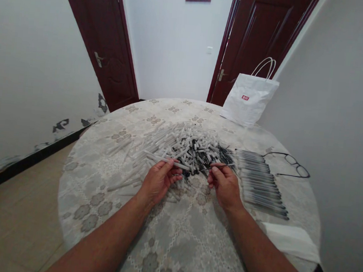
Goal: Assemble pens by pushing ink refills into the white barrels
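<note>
My left hand (161, 178) is closed in a pinch on a whitish pen barrel (181, 166), which points right. Between the fingertips of my right hand (225, 183) is a thin, dark pen refill (230, 165), roughly level and in line with the barrel but apart from it. Just beyond both hands spreads a pile of loose parts: long white barrels (157, 140) at the left, short white caps (200, 139) in the middle, black pieces (202, 157) and thin dark refills (226, 154) toward the right. Right of my right hand, several pens (260, 181) lie side by side in a row.
A patterned cloth covers the round table (98, 217). Eyeglasses (290, 160) rest at the right, past the row of pens. A white paper bag (250, 99) stands at the back right. White folded material (289, 240) lies near the right front edge.
</note>
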Motion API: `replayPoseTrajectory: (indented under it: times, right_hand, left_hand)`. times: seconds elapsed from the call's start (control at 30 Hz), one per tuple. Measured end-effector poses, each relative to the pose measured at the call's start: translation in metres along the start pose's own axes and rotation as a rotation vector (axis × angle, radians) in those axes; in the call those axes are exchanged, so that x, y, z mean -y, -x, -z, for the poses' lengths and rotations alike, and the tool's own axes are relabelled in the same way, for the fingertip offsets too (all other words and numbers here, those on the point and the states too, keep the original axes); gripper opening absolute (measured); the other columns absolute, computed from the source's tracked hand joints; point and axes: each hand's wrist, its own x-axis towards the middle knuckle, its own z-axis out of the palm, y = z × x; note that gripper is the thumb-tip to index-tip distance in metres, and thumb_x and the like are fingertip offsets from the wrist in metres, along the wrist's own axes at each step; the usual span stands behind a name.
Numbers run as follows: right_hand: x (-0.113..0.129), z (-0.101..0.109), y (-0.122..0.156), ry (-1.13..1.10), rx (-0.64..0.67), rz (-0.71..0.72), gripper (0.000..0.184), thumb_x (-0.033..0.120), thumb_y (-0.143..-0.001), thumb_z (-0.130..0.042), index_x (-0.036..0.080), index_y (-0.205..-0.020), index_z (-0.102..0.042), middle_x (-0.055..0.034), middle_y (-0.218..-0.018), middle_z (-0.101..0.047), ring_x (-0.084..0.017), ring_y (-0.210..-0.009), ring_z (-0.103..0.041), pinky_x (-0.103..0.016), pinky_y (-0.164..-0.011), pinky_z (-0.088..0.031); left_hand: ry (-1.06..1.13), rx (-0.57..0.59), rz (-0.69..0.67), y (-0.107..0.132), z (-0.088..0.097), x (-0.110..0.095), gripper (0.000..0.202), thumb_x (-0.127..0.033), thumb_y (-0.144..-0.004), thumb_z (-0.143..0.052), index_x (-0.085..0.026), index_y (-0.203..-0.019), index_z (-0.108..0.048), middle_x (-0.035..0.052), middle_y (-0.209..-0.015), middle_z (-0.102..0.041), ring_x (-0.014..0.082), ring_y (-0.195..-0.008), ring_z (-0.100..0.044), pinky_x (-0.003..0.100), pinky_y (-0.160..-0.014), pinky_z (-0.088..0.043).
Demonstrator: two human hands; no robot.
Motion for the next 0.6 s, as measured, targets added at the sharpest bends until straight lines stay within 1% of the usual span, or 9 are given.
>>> replayPoseTrajectory:
  times: [0.17, 0.33, 0.4, 0.6]
  right_hand:
    - [0.007, -0.005, 0.009, 0.030, 0.071, 0.024, 0.023, 0.037, -0.082, -0.070, 0.020, -0.096, -0.061, -0.0013, -0.077, -0.071, -0.012, -0.052, -0.059, -0.022, -0.043, -0.047]
    - [0.009, -0.008, 0.018, -0.004, 0.152, 0.015, 0.022, 0.037, -0.085, -0.066, 0.020, -0.100, -0.065, -0.0039, -0.083, -0.074, -0.014, -0.057, -0.062, -0.024, -0.047, -0.048]
    - [0.009, -0.008, 0.019, 0.000, 0.154, 0.025, 0.022, 0.037, -0.086, -0.066, 0.020, -0.101, -0.066, -0.0042, -0.084, -0.074, -0.014, -0.057, -0.062, -0.024, -0.047, -0.047]
    - [0.010, -0.009, 0.021, 0.071, 0.127, 0.093, 0.021, 0.037, -0.088, -0.066, 0.020, -0.101, -0.068, -0.0037, -0.079, -0.074, -0.013, -0.054, -0.059, -0.024, -0.047, -0.047]
  left_hand:
    - [0.001, -0.016, 0.028, 0.002, -0.004, 0.005, 0.022, -0.024, -0.082, -0.077, -0.012, -0.095, -0.064, 0.0092, -0.088, -0.075, 0.0180, -0.076, -0.074, 0.030, -0.070, -0.062]
    - [0.045, -0.007, 0.018, 0.002, -0.003, 0.001, 0.017, -0.020, -0.083, -0.073, -0.014, -0.094, -0.062, 0.0101, -0.091, -0.077, 0.0194, -0.080, -0.075, 0.031, -0.073, -0.062]
    - [0.060, 0.001, 0.021, 0.002, -0.003, 0.000, 0.015, -0.020, -0.084, -0.072, -0.013, -0.093, -0.062, 0.0104, -0.091, -0.077, 0.0195, -0.081, -0.075, 0.032, -0.074, -0.062]
    - [0.087, 0.015, 0.044, 0.003, -0.002, -0.002, 0.012, -0.018, -0.086, -0.071, -0.013, -0.092, -0.063, 0.0112, -0.093, -0.076, 0.0194, -0.083, -0.075, 0.031, -0.074, -0.063]
